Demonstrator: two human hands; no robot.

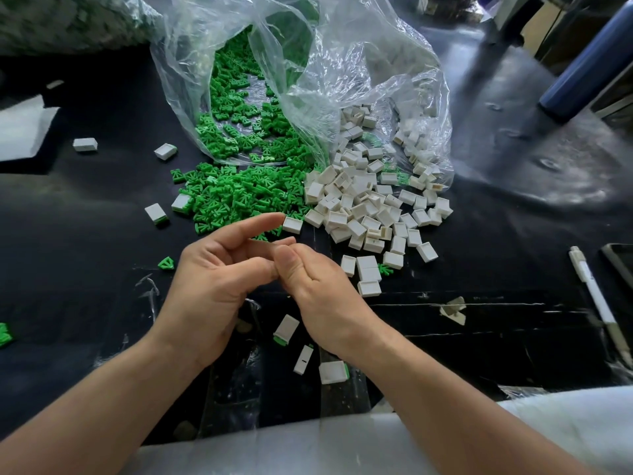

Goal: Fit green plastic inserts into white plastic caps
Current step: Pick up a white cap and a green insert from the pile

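Over the black table's (102, 241) middle, your left hand (212, 275) and right hand (318, 282) meet, fingers curled together; what they pinch can't be told. Green inserts (233, 193) heap at twelve o'clock, white caps (359, 207) at one.

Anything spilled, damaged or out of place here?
Green inserts and white caps spill from the clear bag onto the black table, seemingly as working heaps. One stray green insert lies among the near caps. The table's covering is scratched, with a torn patch near its front edge.
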